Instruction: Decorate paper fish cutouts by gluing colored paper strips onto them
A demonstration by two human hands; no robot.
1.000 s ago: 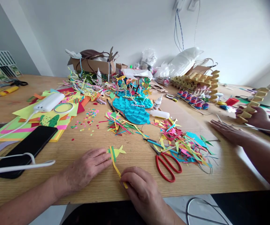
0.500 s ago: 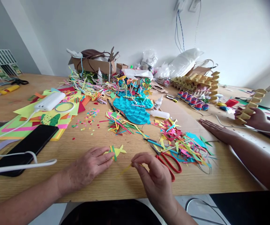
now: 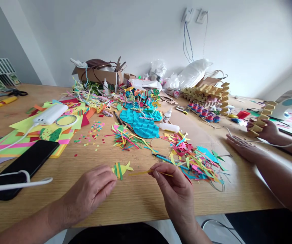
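Note:
A small yellow paper fish [image 3: 121, 168] with green stripes lies on the wooden table [image 3: 140, 196] in front of me. My left hand [image 3: 90, 191] rests beside it, fingertips close to its left edge, fingers loosely curled and holding nothing. My right hand [image 3: 175, 189] is raised a little and pinches a thin yellow paper strip [image 3: 146, 172] that sticks out to the left and right of the fingertips. Red-handled scissors lie mostly hidden behind my right hand.
A heap of coloured paper scraps [image 3: 194, 157], blue scalloped paper discs [image 3: 144, 127], glue bottles [image 3: 170, 127], a black phone [image 3: 21, 167] with white cable, a power bank [image 3: 50, 113] on coloured sheets. Another person's hands [image 3: 244, 149] hold cardboard [image 3: 261, 118] at right.
My right hand lifted the yellow strip off the table, away from the fish, and raised it. My left hand drew back slightly from the fish. The view shifted a little.

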